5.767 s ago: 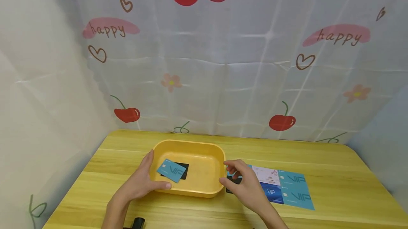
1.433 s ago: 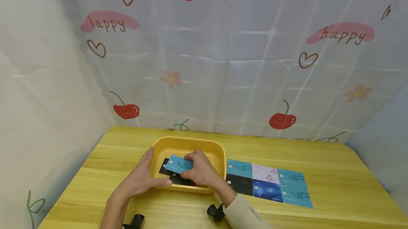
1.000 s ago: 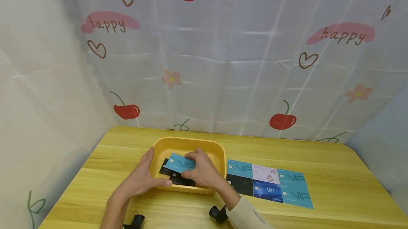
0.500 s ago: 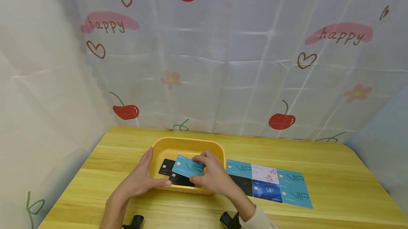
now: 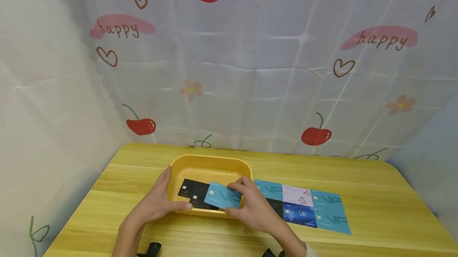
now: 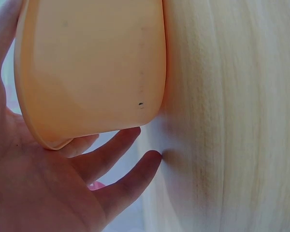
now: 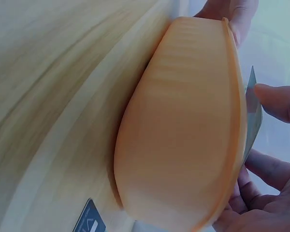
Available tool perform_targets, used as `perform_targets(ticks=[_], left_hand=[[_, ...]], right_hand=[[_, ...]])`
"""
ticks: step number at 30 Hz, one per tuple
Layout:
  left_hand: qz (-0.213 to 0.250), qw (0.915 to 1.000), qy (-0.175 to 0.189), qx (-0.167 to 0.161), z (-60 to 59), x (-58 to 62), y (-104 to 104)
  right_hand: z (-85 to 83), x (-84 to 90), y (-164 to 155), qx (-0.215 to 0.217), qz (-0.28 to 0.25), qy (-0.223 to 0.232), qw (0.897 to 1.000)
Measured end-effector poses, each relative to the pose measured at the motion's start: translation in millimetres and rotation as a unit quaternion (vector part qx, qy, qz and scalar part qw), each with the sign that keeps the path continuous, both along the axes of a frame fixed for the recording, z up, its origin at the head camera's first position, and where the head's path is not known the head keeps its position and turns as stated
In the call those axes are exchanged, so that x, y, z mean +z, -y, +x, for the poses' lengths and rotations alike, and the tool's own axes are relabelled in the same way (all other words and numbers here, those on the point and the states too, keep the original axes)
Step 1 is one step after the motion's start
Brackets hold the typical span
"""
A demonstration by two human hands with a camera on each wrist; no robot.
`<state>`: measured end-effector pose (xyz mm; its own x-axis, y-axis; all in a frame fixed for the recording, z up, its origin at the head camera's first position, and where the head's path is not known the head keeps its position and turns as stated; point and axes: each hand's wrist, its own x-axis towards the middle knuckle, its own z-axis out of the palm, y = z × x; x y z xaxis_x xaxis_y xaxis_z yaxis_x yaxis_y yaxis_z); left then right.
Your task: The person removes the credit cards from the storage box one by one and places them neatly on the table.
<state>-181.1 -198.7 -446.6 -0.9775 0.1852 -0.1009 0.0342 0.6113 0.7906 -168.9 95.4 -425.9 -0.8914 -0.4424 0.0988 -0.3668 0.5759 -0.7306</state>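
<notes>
A light blue VIP card (image 5: pixel 222 196) is pinched between the thumb and fingers of my right hand (image 5: pixel 255 207), over the near right part of a yellow plastic tray (image 5: pixel 214 162). Seen from the side in the right wrist view, the card (image 7: pixel 253 116) is tilted at rim height. Two black VIP cards (image 5: pixel 193 188) overlap inside the tray. My left hand (image 5: pixel 157 203) grips the tray's left end, with the thumb over the near rim and the fingers along the outer wall. In the left wrist view those fingers (image 6: pixel 113 157) spread beside the tray wall.
Right of the tray, several cards lie edge to edge in two rows on the wooden table (image 5: pixel 386 209): light blue, a pink-white one (image 5: pixel 297 195), a dark blue one (image 5: pixel 299 214) and a black one partly behind my right hand. A white printed sheet (image 5: pixel 250 90) hangs behind.
Over the last second my right hand has drawn the light blue card rightward and nearer, uncovering more of both black cards. Earlier, that hand was at the tray's right rim. My left hand stays put.
</notes>
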Motion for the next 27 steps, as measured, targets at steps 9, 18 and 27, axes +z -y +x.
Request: perform_targets(ticks=[9,18,27], left_hand=[[-0.005,1.0,-0.003,-0.001,1.0,0.5,2],[-0.007,1.0,0.003,0.0,4.1,2.6,1],[-0.001,1.0,-0.003,-0.002,2.4,1.6,0]], right_hand=[[10.9,-0.1,-10,-0.004,0.005,-0.007,1.0],[26.9,3.3,-28,-0.031,0.015,0.015,0.999],[36.2,2.9,-45,-0.053,0.025,0.009,0.998]])
